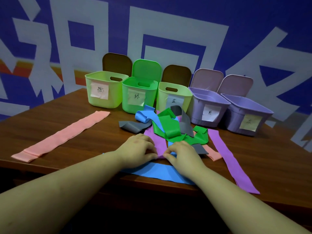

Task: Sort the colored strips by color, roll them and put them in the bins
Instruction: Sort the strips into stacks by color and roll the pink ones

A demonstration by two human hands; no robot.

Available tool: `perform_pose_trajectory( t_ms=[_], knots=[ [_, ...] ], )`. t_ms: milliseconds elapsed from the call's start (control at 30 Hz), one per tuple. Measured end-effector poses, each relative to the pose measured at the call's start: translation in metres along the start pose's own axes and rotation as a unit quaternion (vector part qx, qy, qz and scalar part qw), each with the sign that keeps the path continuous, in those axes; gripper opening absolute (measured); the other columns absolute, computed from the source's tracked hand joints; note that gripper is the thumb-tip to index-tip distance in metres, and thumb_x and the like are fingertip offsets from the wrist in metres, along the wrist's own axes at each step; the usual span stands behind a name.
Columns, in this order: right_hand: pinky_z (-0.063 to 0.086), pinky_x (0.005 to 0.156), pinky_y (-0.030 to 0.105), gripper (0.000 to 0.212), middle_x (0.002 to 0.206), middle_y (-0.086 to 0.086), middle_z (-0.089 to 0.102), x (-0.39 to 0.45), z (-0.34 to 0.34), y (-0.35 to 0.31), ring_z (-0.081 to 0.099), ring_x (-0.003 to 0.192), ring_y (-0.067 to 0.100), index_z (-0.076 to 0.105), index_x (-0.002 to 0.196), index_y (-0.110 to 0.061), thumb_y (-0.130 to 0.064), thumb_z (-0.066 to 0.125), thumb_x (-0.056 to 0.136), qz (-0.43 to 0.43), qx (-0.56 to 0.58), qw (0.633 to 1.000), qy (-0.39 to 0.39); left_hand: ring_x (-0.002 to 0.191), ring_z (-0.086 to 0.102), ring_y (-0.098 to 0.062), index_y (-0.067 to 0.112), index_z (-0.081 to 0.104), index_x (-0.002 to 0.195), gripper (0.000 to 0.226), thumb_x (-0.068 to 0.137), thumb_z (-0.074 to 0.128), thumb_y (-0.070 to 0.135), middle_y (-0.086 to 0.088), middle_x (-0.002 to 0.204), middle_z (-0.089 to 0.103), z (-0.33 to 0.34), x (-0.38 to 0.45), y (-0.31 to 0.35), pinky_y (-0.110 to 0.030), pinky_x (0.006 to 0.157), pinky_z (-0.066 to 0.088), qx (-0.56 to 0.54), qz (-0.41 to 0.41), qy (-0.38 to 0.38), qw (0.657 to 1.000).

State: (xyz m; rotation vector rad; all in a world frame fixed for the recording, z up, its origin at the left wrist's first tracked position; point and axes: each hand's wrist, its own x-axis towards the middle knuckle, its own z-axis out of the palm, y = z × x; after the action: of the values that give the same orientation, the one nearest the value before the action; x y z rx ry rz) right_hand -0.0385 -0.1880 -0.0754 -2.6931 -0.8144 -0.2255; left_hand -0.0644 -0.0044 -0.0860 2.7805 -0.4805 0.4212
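A tangled pile of strips lies mid-table: green [170, 125], blue [143, 115], grey [131, 127] and purple [160, 142]. My left hand [138, 149] and my right hand [182, 152] meet at the near end of that purple strip, each pinching it with thumb and fingers. A long pink strip [64, 134] lies flat at the left. A second purple strip [231, 159] runs down the right, and a blue strip [157, 173] lies under my wrists at the table's front edge. Five open bins stand at the back.
Left to right the labelled bins are pale green [101, 102], bright green [131, 107], pale green [162, 98], lilac [197, 110] and lilac [234, 122], lids raised. The brown table [84, 156] ends just below my wrists. A blue and white wall rises behind.
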Motion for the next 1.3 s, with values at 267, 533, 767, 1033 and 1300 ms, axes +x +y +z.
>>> perform_pose_trajectory(
  t_ms=[267,533,767,1033,1300],
  knots=[
    [0.044,0.075,0.03,0.016,0.086,-0.004,0.067,0.018,-0.018,-0.006,0.059,0.086,0.015,0.067,0.09,-0.019,-0.03,0.056,0.093,0.003,0.102,0.993,0.059,0.076,0.054,-0.004,0.021,0.065,0.088,0.013,0.084,0.069,0.032,0.011,0.079,0.06,-0.013,0.018,-0.003,-0.014,0.062,0.034,-0.167,-0.108,0.066,0.978],
    [0.052,0.073,0.033,0.008,0.08,-0.009,0.069,0.053,-0.057,-0.008,0.063,0.079,0.012,0.068,0.086,-0.029,-0.035,0.071,0.082,0.006,0.162,0.985,0.065,0.06,0.051,0.001,0.02,0.065,0.08,0.007,0.082,0.072,0.022,0.009,0.069,0.063,-0.053,0.05,-0.004,-0.015,0.058,0.04,-0.279,-0.105,0.08,0.951],
    [0.046,0.07,0.03,0.009,0.079,0.003,0.066,0.078,-0.088,-0.01,0.059,0.076,0.018,0.066,0.084,-0.018,-0.026,0.065,0.088,0.029,0.176,0.98,0.087,0.072,0.057,-0.003,0.015,0.065,0.093,0.012,0.083,0.07,0.019,0.004,0.083,0.066,-0.068,0.078,-0.003,-0.016,0.065,0.044,-0.327,-0.106,0.061,0.937],
    [0.044,0.071,0.029,0.011,0.083,0.002,0.066,0.1,-0.134,-0.018,0.057,0.079,0.015,0.067,0.088,-0.018,-0.026,0.062,0.09,0.014,0.146,0.981,0.128,0.094,0.066,-0.019,0.01,0.066,0.109,0.025,0.085,0.068,0.017,-0.007,0.105,0.071,-0.062,0.109,-0.001,-0.037,0.091,0.051,-0.303,-0.143,0.05,0.941],
    [0.049,0.071,0.024,0.007,0.084,-0.002,0.066,0.113,-0.169,-0.017,0.06,0.079,0.011,0.067,0.089,-0.02,-0.024,0.061,0.091,-0.003,0.192,0.961,0.2,0.093,0.064,-0.019,0.006,0.066,0.104,0.019,0.086,0.063,0.003,-0.004,0.098,0.069,-0.067,0.122,-0.004,-0.031,0.091,0.048,-0.304,-0.178,0.082,0.932]
  ],
)
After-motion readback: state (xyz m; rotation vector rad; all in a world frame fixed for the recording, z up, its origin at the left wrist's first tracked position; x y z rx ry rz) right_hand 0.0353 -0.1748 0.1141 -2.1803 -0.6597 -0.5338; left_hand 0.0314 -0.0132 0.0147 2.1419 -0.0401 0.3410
